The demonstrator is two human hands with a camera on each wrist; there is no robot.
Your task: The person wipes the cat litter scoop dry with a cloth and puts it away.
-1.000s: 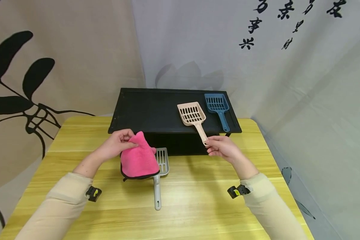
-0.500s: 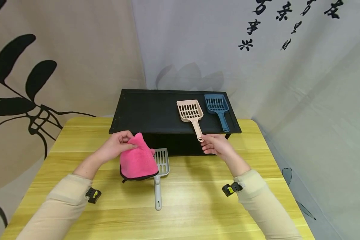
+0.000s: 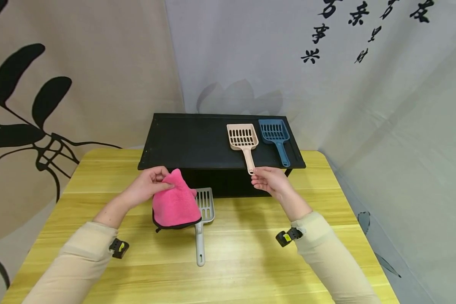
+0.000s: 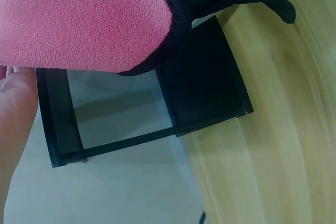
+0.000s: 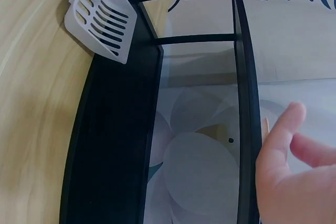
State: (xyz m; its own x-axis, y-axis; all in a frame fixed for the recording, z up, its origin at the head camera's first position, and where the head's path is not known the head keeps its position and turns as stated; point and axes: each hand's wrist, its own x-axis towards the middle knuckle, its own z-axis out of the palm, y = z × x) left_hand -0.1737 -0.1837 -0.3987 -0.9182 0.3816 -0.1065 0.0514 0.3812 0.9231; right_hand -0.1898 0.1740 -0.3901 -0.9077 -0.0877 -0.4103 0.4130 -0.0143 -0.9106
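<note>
In the head view, my left hand [image 3: 146, 185] pinches the top of a pink cloth [image 3: 176, 204] with black edging, which hangs over part of a grey litter scoop [image 3: 199, 245] on the table. Between thumb and fingers, my right hand [image 3: 273, 182] pinches the handle end of a beige litter scoop [image 3: 248, 158]. The beige scoop's slotted head is over the black shelf [image 3: 190, 143]; whether it touches the surface I cannot tell. Right of it on the shelf lies a blue litter scoop [image 3: 283, 154]. The cloth [image 4: 94, 19] fills the upper left wrist view.
The two-level black shelf stands at the back of the wooden table [image 3: 243, 253], its lower board [image 5: 113, 129] seen in the right wrist view. Behind it hangs a pale curtain [image 3: 232, 55] with dark leaves and writing.
My right hand has moved left and slightly forward with the beige scoop, which has turned straighter, its handle now pointing more directly toward me. The left hand and pink cloth have hardly moved.
</note>
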